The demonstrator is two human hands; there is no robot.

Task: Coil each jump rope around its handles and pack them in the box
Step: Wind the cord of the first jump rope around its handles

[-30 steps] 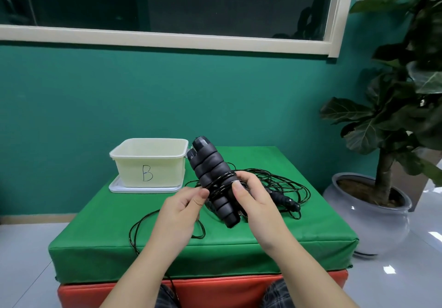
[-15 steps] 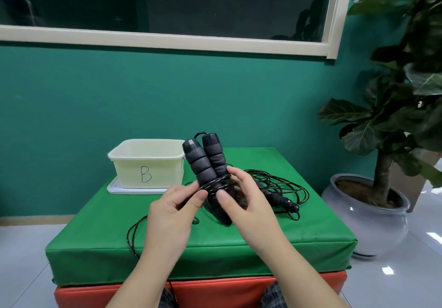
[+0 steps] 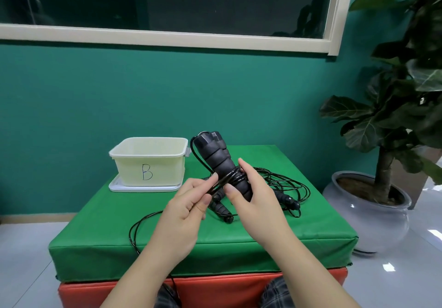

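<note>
Right hand (image 3: 257, 202) grips the paired handles (image 3: 221, 164) low down, thumb across the front, fingers curled behind — holding them up off the surface (image 3: 263, 233). Left hand (image 3: 185, 208) pinches the black rope (image 3: 221, 181) between thumb and fingers, just left of the handles and touching the wraps. Long axis of the handles runs steeply up and away, tilted a bit left, top end just beside the box (image 3: 149, 161) rim. Rope crosses that axis almost square, so the next turn likely goes round the mid-section; the left hand is the nearer one to feed it. A few turns sit on the middle — the tail loops slack down over the front edge. Handles are dark, ribbed foam, two side by side. Second jump rope (image 3: 284, 190) lies uncoiled on the surface behind the right hand. Box, marked B, sits back left on a lid (image 3: 124, 188); inside not visible.
</note>
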